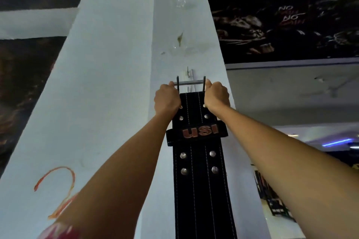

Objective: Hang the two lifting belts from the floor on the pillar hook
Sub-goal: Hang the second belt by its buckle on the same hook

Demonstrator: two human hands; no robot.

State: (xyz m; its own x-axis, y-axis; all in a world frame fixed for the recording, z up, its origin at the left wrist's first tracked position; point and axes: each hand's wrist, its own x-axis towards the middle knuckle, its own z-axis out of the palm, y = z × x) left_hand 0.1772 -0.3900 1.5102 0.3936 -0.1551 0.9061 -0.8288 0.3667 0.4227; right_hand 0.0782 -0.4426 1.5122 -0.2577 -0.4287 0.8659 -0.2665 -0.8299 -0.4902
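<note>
A black leather lifting belt [198, 170] with white stitching, metal rivets and a red "USI" loop hangs down the white pillar [108, 83]. Its metal buckle [191, 83] is raised at the top end. My left hand [168, 99] grips the belt's left edge at the buckle. On the right edge, my right hand [216, 96] grips it the same way. A small metal hook [188, 72] sticks out of the pillar just above the buckle bar. The frame shows a single belt.
Old tape marks and a brown stain sit higher on the pillar face. An orange scribble [58, 190] marks its left face. A dark mural [287, 27] with "NO PAIN NO GAIN" covers the wall to the right. Dark gym gear [272, 200] stands low right.
</note>
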